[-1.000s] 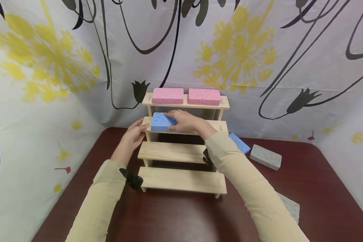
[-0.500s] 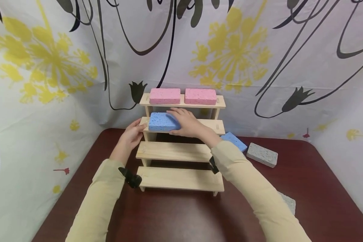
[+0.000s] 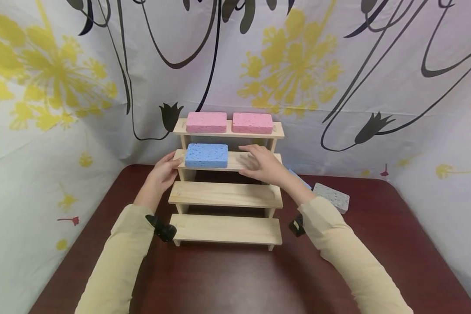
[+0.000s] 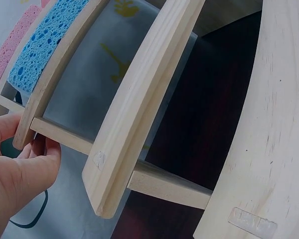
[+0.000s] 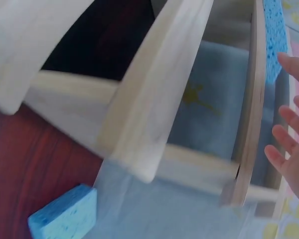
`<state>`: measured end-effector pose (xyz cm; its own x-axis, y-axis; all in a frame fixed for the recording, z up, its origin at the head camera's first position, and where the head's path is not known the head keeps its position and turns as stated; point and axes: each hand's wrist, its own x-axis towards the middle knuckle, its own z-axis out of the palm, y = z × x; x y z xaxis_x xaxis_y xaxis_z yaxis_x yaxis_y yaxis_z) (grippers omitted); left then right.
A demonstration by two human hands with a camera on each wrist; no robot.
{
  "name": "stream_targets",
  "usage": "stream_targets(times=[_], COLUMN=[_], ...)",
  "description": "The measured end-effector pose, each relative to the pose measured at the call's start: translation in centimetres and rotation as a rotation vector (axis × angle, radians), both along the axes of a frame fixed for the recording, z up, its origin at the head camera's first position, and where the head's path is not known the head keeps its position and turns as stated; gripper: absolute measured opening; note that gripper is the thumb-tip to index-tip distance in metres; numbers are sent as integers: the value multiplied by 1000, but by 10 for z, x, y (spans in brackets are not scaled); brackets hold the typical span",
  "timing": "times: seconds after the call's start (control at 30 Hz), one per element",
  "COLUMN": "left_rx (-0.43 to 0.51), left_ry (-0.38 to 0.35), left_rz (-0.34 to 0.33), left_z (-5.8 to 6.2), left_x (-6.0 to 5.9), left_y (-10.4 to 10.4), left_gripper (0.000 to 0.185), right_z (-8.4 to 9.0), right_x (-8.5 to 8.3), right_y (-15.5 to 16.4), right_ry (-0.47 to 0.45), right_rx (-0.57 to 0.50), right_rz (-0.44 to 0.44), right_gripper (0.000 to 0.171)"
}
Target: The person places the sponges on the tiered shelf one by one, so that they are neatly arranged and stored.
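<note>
A pale wooden stepped stand (image 3: 223, 194) sits at the back of a dark red table (image 3: 227, 279). Two pink sponges (image 3: 206, 122) (image 3: 252, 123) lie side by side on its top step. A blue sponge (image 3: 206, 155) lies alone on the left half of the second step. My left hand (image 3: 162, 171) grips the left end of that step, thumb on top; in the left wrist view its fingers (image 4: 40, 164) curl round a side bar. My right hand (image 3: 261, 163) hovers open over the bare right half of the second step, holding nothing, with its fingers (image 5: 289, 144) spread.
A second blue sponge (image 5: 65, 219) lies on the table right of the stand, mostly hidden behind my right wrist in the head view. A speckled grey-white sponge (image 3: 331, 197) lies further right. A flowered cloth backdrop (image 3: 337, 87) closes in the back and sides.
My right hand has let go of the blue sponge on the second step and drawn away to the right. The left hand keeps its hold on the stand.
</note>
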<state>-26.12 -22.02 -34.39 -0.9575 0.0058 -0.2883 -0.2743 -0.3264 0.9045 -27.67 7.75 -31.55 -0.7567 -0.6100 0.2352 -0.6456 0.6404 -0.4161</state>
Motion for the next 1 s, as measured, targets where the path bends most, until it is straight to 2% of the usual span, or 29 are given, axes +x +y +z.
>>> stream_targets(times=[0.17,0.27,0.37,0.57,0.87,1.0], left_rx=[-3,-6,-8,6,3,1], left_ry=[-9,-18,-26,-27,-15,-16], left_rz=[-4,-6,-11,-9,-19,-18], left_z=[-2,-1,1,1,0,-1], left_x=[1,2,2,1,0,0], left_y=[1,0,-1,0,0,-2], left_gripper=[64,64,64,64,64,64], right_z=[-8,-16,-24,-39,-65,-78], right_x=[10,14,18,26,45,55], right_y=[30,47,64,93,147,170], right_ry=[-1,26,8,-144,-346,-412], right_rx=[-51,-74,-101,-54,129,157], right_rz=[-42,-74,-126,-191,-184,-172], right_gripper=[65,70,79,98,103,98])
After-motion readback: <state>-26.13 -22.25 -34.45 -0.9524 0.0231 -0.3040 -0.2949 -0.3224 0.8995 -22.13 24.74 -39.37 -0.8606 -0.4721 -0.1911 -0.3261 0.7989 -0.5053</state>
